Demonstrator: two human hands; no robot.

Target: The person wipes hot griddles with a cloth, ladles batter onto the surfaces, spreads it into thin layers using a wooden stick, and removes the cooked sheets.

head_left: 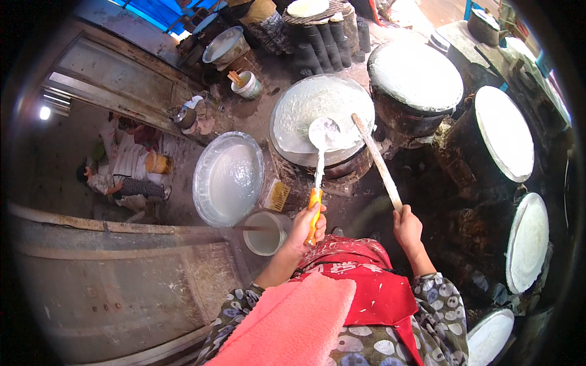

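Note:
My left hand (303,227) is closed round the orange handle of a ladle (321,160), whose pale round bowl rests over a wide round griddle (290,113). White batter coats the griddle in an uneven layer, wetter around the ladle. In my right hand (407,227) is a long wooden paddle (382,171), its far tip over the griddle's right part. The two tools are apart from each other. Left of the griddle stands a large clear-rimmed basin (259,160) of white batter. Close by my left hand is a whitish bucket (249,235).
Several white-topped round stoves curve along the right, one being a near griddle (416,76). A small bucket (246,86) with wooden sticks stands at the back left. Black cylindrical briquettes (320,47) are stacked behind the griddle. Beyond the doorway a person (119,183) lies on the floor.

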